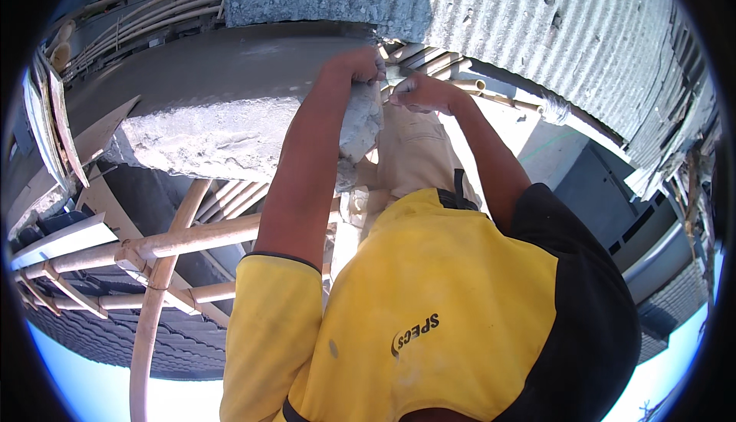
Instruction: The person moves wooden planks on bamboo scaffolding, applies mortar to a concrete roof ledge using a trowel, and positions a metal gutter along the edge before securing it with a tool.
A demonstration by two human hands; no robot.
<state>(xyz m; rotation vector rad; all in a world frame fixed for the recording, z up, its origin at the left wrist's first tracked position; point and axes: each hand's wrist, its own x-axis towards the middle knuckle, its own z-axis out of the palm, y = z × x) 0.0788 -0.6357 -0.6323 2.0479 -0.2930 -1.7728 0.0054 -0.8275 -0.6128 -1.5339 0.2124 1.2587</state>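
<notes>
My left hand (366,66) is closed in a fist at the right end of a grey concrete ledge (215,134), near the edge of the roofing above it. My right hand (422,94) is a short way to the right, its fingers curled and pressed together toward the left one. Both hands look dusty, and a small gap parts them. Anything they pinch is too small or too hidden to make out. Below them are my light beige trousers (418,146).
A grey corrugated sheet (537,31) spans the top right. Bamboo poles (437,62) lie beneath its edge. At lower left stands a bamboo frame (161,269) over a dark tiled roof (180,349). More thin poles (169,12) run along the upper left. A grey wall (594,184) is at right.
</notes>
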